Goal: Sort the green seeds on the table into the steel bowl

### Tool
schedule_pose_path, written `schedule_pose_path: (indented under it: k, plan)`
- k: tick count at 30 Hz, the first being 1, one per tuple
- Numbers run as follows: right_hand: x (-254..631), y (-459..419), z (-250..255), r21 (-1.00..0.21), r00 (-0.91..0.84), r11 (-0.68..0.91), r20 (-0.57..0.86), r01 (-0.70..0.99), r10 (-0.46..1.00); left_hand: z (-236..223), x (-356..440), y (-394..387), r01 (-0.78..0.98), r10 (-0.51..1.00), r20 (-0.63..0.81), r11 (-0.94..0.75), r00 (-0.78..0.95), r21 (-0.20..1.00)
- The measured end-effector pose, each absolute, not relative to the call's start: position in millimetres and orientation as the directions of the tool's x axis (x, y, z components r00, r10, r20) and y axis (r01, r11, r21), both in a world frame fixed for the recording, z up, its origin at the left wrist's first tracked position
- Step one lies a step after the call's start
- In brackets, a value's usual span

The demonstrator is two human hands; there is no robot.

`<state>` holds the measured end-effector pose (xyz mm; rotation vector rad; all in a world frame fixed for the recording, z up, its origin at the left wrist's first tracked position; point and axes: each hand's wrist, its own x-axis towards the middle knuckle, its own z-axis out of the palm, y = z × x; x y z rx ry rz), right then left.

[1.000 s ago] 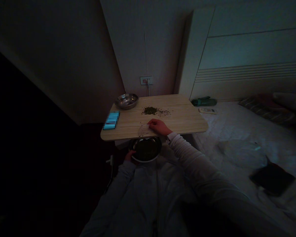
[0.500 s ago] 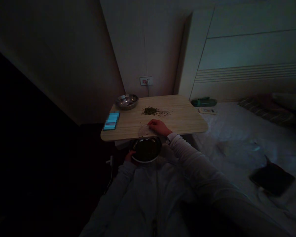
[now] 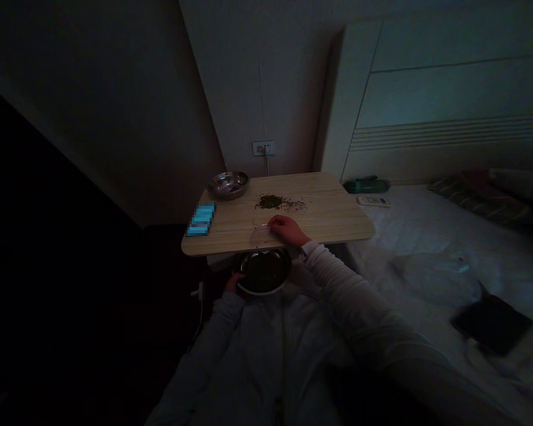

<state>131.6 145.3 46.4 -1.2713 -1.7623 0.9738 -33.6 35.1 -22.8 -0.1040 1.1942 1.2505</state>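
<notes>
My right hand (image 3: 288,229) pinches a thin, clear plastic piece with a rounded edge (image 3: 258,236), like a lid, low over the near edge of the wooden table (image 3: 333,204). One or two dark specks show by it. Below that edge, my left hand (image 3: 234,283) grips the left rim of a metal bowl (image 3: 263,291) held near my body; its contents are dark and hard to make out. Farther back on the tabletop lies a heap of small greenish grains (image 3: 270,202), with looser dark bits (image 3: 295,205) scattered to its right.
A shiny steel bowl (image 3: 228,188) stands at the table's back left corner, and a phone with a lit, blurred screen (image 3: 201,219) lies in front of it. On the right is a bed (image 3: 382,236) with a green bottle (image 3: 368,185), a remote (image 3: 373,202) and a dark flat object (image 3: 493,324).
The clear plastic piece has tilted slightly in my right hand, and fewer dark specks show beside it. My left hand stays on the bowl's rim.
</notes>
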Motion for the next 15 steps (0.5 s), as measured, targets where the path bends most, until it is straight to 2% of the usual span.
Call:
schedule_pose_path:
  k: [9,15]
  plan:
    - [135,147,44,-0.932,-0.153,0.199,0.159,0.301,0.975,-45,-37,40,-0.766,0.738,-0.668,0.375,-0.094,0.522]
    - [133,146,44,-0.955,-0.115,0.162,0.137,0.247,0.984,-51,-43,43,-0.697,0.735,-0.672,0.439,-0.083,0.567]
